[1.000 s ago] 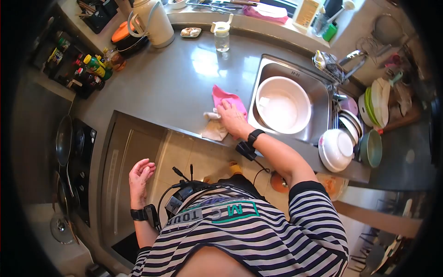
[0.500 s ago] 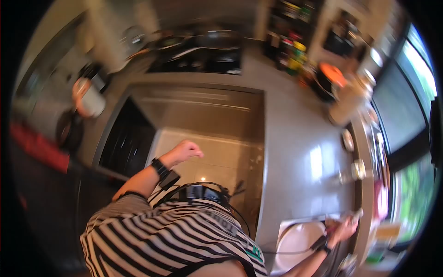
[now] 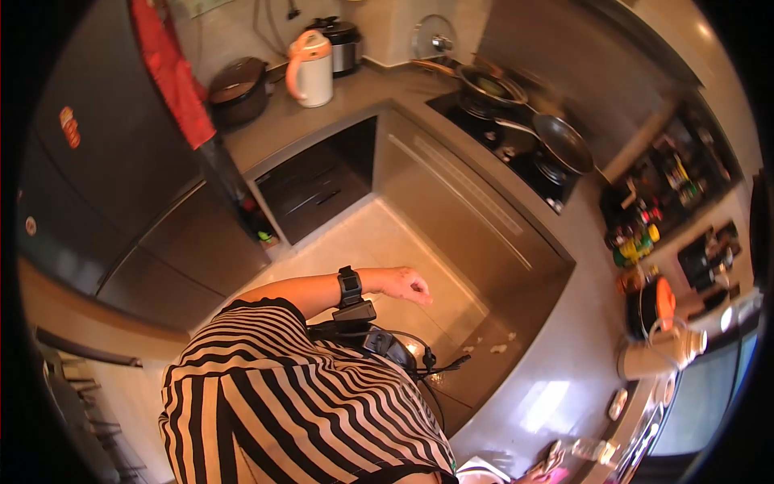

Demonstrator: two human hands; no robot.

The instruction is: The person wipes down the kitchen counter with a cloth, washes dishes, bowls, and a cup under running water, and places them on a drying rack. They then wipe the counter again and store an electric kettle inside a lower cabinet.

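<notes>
My left hand (image 3: 405, 285) hangs in front of my body above the tiled floor, its fingers curled in and nothing visible in them. A black band with a small device (image 3: 350, 288) is around that wrist. At the bottom edge, my right hand (image 3: 534, 477) is mostly cut off, so its grip is hidden. It is near a white round dish (image 3: 481, 474) and a small glass jar (image 3: 594, 450) on the counter. Black cables and a dark device (image 3: 391, 347) hang at my waist.
A hob (image 3: 500, 137) with two pans stands ahead right. On the left counter are a white and orange jug (image 3: 310, 71), a dark pot (image 3: 239, 90) and a cooker (image 3: 343, 44). A beige kettle (image 3: 657, 353) and black-orange pot (image 3: 651, 306) stand right; a dark fridge (image 3: 105, 145) is left.
My view has turned left, bringing the fridge and left counter into sight. My right hand and the white dish have slid to the bottom edge. My left hand stays curled before my body.
</notes>
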